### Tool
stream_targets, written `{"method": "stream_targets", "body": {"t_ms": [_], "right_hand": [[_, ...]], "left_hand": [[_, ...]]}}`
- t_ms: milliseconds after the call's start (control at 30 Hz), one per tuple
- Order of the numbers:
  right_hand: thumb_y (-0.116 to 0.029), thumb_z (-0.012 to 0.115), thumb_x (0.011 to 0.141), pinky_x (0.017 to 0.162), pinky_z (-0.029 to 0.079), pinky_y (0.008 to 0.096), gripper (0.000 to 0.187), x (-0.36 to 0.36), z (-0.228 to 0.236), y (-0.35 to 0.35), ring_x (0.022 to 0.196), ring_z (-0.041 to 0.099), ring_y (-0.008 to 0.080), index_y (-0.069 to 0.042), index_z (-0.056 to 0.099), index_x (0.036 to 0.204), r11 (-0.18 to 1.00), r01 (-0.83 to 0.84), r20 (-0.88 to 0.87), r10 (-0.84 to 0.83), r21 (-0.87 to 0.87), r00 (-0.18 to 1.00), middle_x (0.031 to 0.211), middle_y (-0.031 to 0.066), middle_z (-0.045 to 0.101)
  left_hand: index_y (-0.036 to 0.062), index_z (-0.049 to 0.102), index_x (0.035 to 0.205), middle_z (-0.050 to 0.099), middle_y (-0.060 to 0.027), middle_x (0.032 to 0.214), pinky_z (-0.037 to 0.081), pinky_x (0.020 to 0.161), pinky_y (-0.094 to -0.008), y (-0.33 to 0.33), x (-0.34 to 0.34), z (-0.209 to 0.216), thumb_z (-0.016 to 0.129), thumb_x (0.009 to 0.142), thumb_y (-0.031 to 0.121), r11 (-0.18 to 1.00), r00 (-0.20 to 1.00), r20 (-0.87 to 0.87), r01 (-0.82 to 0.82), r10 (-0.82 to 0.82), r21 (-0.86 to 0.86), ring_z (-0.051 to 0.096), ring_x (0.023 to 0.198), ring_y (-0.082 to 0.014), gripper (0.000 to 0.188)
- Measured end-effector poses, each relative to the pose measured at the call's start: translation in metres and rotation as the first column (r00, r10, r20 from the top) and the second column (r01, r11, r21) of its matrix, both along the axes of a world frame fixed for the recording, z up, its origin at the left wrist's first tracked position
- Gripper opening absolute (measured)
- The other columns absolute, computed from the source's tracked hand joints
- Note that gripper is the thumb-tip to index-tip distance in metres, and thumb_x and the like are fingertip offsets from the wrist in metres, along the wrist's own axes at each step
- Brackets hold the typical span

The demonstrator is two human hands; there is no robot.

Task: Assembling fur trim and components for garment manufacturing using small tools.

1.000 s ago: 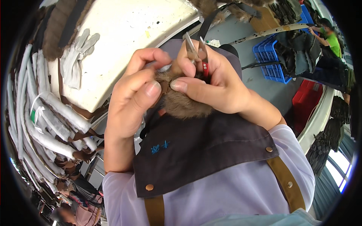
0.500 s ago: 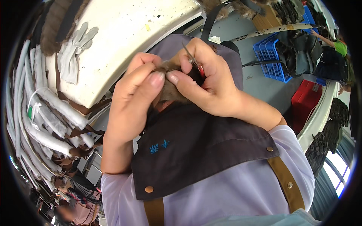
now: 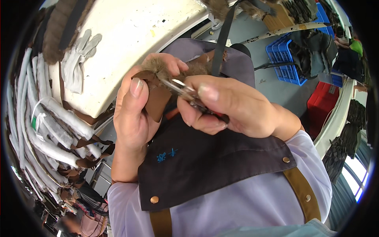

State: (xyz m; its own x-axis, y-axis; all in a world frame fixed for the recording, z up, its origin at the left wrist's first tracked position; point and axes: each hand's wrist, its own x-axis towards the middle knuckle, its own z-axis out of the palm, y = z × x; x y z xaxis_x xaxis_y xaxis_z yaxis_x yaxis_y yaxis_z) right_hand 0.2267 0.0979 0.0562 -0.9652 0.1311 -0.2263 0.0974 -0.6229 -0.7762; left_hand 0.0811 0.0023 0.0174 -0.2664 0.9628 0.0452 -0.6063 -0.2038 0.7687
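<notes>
My left hand [image 3: 134, 112] is closed on a strip of grey-brown fur [image 3: 157, 68] with a smooth brown backing [image 3: 157, 102]. Its thumb presses the brown side, and more of the fur strip extends behind the fingers to the right. In my right hand [image 3: 244, 104] is a small pair of scissors [image 3: 176, 87], with metal blades and a bit of red at the handle. The blade tips reach the fur beside my left fingers. Whether the blades are apart is blurred. Both hands are raised in front of my dark apron [image 3: 205, 162].
A cream table [image 3: 118, 51] curves along the left, bearing white gloves [image 3: 77, 63] and fur strips [image 3: 57, 33]. Long white rolls [image 3: 55, 146] hang beside it. To the right stand a blue crate [image 3: 282, 63], a red box [image 3: 321, 100] and dark stacked pieces. Other people are at the edges.
The scissors have swung from pointing up, tucked in my right hand, to pointing left at the fur. My right fingers have left the fur. My left hand has turned the brown backing into view.
</notes>
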Motion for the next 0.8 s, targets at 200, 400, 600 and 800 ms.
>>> {"method": "stream_targets", "body": {"t_ms": [200,400,600,800], "right_hand": [[-0.045,0.034,0.094,0.047,0.027,0.0218,0.046,-0.0005,-0.0041,-0.0008,0.053,0.031,0.0079,-0.001,0.046,0.088,0.991,-0.042,0.013,0.044,-0.124,0.999,0.064,0.0012,0.037],[-0.041,0.034,0.095,0.048,0.026,0.0217,0.041,-0.0009,-0.0072,-0.0024,0.053,0.031,0.0079,-0.002,0.047,0.09,0.979,-0.035,0.017,0.039,-0.2,0.999,0.064,0.0008,0.037],[-0.04,0.034,0.096,0.048,0.026,0.0217,0.039,-0.0023,-0.0092,-0.0019,0.053,0.03,0.0084,-0.004,0.047,0.09,0.946,-0.02,-0.004,0.02,-0.324,1.0,0.064,0.0005,0.037],[-0.042,0.033,0.095,0.048,0.024,0.0222,0.04,-0.001,-0.008,-0.005,0.054,0.028,0.0084,-0.004,0.044,0.087,0.985,-0.046,-0.001,0.047,-0.164,0.999,0.063,-0.0002,0.034]], "left_hand": [[-0.0072,0.05,0.101,0.047,-0.0177,0.106,0.037,0.09,-0.0357,0.001,-0.0021,-0.0001,0.038,0.091,0.031,0.998,0.998,-0.052,0.021,-0.018,0.06,0.045,0.102,-0.0255,0.041],[-0.0077,0.051,0.101,0.046,-0.0168,0.108,0.037,0.09,-0.0342,0.0002,-0.0003,-0.0006,0.041,0.091,0.029,0.999,0.995,-0.099,0.012,-0.007,0.047,0.045,0.102,-0.024,0.04],[-0.0085,0.053,0.1,0.043,-0.015,0.11,0.035,0.091,-0.0334,-0.003,0.0044,-0.002,0.044,0.089,0.029,0.999,0.982,-0.185,0.046,-0.045,0.001,0.043,0.104,-0.0218,0.04],[-0.0084,0.052,0.101,0.043,-0.0162,0.11,0.032,0.095,-0.0365,0.0002,0.0032,-0.007,0.043,0.088,0.036,0.996,0.995,-0.073,0.069,-0.065,0.054,0.042,0.106,-0.0244,0.047]]}}
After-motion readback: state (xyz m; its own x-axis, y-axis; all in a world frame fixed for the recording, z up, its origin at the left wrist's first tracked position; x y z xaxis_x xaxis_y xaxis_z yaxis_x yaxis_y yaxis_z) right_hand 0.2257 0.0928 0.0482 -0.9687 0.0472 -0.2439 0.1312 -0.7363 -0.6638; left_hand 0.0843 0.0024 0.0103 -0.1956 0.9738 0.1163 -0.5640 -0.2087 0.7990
